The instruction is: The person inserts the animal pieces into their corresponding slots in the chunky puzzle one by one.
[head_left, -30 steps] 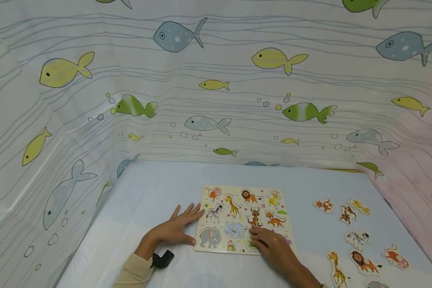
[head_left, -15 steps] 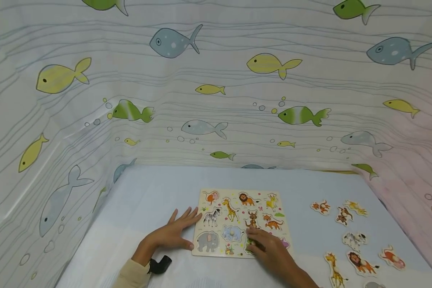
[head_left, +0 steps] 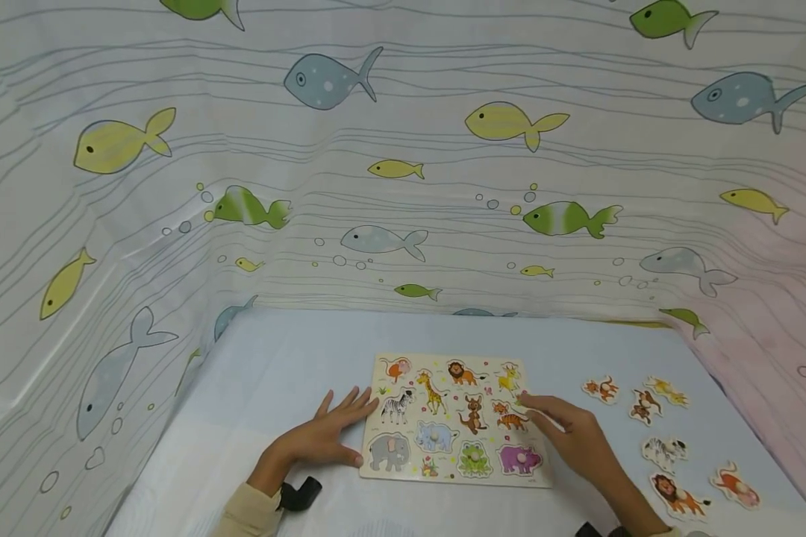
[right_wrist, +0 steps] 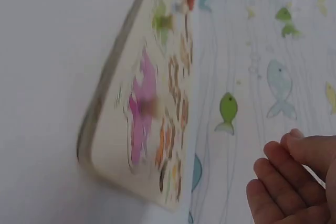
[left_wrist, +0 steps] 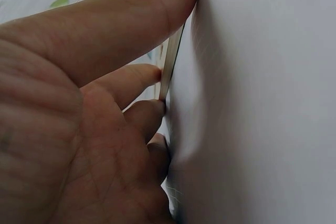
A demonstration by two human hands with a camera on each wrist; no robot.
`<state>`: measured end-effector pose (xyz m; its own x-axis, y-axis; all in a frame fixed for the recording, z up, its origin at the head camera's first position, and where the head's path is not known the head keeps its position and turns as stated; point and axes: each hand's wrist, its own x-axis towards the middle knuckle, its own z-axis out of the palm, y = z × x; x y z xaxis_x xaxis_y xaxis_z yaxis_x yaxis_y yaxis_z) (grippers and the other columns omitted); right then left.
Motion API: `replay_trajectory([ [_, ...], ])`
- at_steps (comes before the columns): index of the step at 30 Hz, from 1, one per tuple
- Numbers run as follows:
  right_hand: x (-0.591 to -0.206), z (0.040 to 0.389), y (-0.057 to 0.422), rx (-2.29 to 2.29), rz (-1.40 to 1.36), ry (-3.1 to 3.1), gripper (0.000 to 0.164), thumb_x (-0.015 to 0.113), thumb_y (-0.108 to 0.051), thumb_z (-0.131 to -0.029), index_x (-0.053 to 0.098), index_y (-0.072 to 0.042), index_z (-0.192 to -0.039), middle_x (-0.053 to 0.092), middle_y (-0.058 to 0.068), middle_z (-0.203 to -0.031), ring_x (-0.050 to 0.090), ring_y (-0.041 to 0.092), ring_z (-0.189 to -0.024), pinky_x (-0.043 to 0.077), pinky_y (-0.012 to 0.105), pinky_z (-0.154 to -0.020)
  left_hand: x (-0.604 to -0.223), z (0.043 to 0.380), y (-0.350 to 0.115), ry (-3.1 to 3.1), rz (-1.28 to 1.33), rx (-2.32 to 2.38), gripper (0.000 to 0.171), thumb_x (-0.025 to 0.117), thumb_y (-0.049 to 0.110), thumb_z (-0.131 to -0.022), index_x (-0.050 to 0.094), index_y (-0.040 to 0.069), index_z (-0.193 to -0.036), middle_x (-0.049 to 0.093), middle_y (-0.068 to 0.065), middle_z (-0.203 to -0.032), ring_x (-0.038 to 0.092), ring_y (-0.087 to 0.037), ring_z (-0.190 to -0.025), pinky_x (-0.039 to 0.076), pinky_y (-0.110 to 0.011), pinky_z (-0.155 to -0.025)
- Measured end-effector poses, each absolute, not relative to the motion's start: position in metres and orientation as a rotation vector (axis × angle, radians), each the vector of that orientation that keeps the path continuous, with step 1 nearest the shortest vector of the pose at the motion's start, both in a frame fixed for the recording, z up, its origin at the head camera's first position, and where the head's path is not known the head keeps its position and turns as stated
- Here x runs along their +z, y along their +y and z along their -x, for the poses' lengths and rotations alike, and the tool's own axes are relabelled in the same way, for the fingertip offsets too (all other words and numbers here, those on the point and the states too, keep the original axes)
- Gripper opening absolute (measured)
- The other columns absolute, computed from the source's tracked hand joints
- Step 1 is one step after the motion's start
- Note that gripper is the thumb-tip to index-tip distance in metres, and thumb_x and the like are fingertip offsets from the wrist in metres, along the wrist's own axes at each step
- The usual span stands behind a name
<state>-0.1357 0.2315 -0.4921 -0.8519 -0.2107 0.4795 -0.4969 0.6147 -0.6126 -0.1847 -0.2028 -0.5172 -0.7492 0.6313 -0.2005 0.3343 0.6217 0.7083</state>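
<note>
A wooden puzzle board with animal pictures lies flat in the middle of the table. A green frog piece, a purple hippo piece and a blue rhino piece, all with knobs, sit in it. My left hand rests with spread fingers against the board's left edge; the left wrist view shows its fingertips at that edge. My right hand hovers over the board's right edge near the tiger picture. Its fingers are loosely bent with nothing between them, as the right wrist view also shows.
Loose animal pieces lie right of the board: a tiger, a kangaroo, a yellow one, a zebra, a lion and a monkey. A fish-patterned sheet rises behind the table.
My right hand has let go of the frog piece and moved right and back over the board's right edge, uncovering the frog and hippo. My left hand stays in place.
</note>
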Motion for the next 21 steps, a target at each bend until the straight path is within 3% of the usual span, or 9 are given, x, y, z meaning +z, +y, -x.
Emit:
replay_trajectory([
  [5, -0.485, 0.151, 0.283, 1.103, -0.39, -2.56, 0.028, 0.067, -0.006, -0.093, 0.073, -0.011, -0.12, 0.074, 0.012, -0.118, 0.057, -0.02, -0.106, 0.051, 0.003, -0.081, -0.519, 0.186, -0.203, 2.423, -0.779, 0.924, 0.103, 0.083, 0.034, -0.076, 0.026, 0.015, -0.159, 0.007, -0.008, -0.169, -0.002, -0.036, -0.156, -0.017, -0.064, -0.119],
  [9, -0.478, 0.159, 0.324, 1.115, -0.194, -2.682, 0.03, 0.064, -0.024, -0.098, 0.07, -0.014, -0.126, 0.073, 0.007, -0.123, 0.056, -0.024, -0.1, 0.052, 0.006, -0.076, -0.519, 0.186, -0.203, 2.426, -0.783, 0.92, 0.103, 0.083, 0.035, -0.075, 0.026, 0.016, -0.159, 0.007, -0.008, -0.169, -0.002, -0.035, -0.156, -0.017, -0.064, -0.119],
  [12, -0.475, 0.162, 0.348, 1.121, -0.026, -2.764, 0.041, 0.06, -0.04, -0.099, 0.067, -0.017, -0.131, 0.071, -0.004, -0.124, 0.058, -0.019, -0.095, 0.054, 0.015, -0.069, -0.519, 0.187, -0.203, 2.431, -0.79, 0.913, 0.103, 0.082, 0.036, -0.076, 0.026, 0.016, -0.159, 0.007, -0.007, -0.169, -0.002, -0.035, -0.156, -0.017, -0.063, -0.119],
  [15, -0.478, 0.165, 0.362, 1.131, 0.073, -2.798, 0.048, 0.058, -0.047, -0.098, 0.065, -0.015, -0.134, 0.071, -0.003, -0.124, 0.059, -0.007, -0.088, 0.051, 0.024, -0.059, -0.518, 0.187, -0.204, 2.431, -0.796, 0.912, 0.102, 0.082, 0.036, -0.076, 0.026, 0.015, -0.159, 0.007, -0.008, -0.169, -0.002, -0.035, -0.156, -0.017, -0.064, -0.119],
  [16, -0.481, 0.165, 0.365, 1.138, 0.084, -2.793, 0.048, 0.059, -0.046, -0.098, 0.066, -0.014, -0.133, 0.071, -0.001, -0.124, 0.059, -0.003, -0.086, 0.05, 0.027, -0.057, -0.518, 0.187, -0.204, 2.427, -0.796, 0.916, 0.102, 0.082, 0.036, -0.076, 0.026, 0.015, -0.159, 0.007, -0.009, -0.169, -0.002, -0.036, -0.156, -0.018, -0.064, -0.119],
  [19, -0.492, 0.169, 0.37, 1.139, 0.092, -2.814, 0.049, 0.06, -0.043, -0.098, 0.065, -0.009, -0.133, 0.069, 0.012, -0.128, 0.057, -0.008, -0.084, 0.049, 0.023, -0.057, -0.517, 0.185, -0.204, 2.412, -0.792, 0.929, 0.102, 0.082, 0.034, -0.076, 0.026, 0.014, -0.159, 0.007, -0.01, -0.169, -0.002, -0.037, -0.156, -0.018, -0.064, -0.119],
  [21, -0.498, 0.171, 0.372, 1.101, 0.092, -2.837, 0.049, 0.06, -0.043, -0.098, 0.065, -0.008, -0.133, 0.065, 0.019, -0.133, 0.061, -0.007, -0.094, 0.051, 0.022, -0.061, -0.517, 0.185, -0.204, 2.404, -0.789, 0.937, 0.102, 0.082, 0.034, -0.076, 0.026, 0.014, -0.159, 0.007, -0.01, -0.169, -0.002, -0.037, -0.156, -0.018, -0.064, -0.118],
])
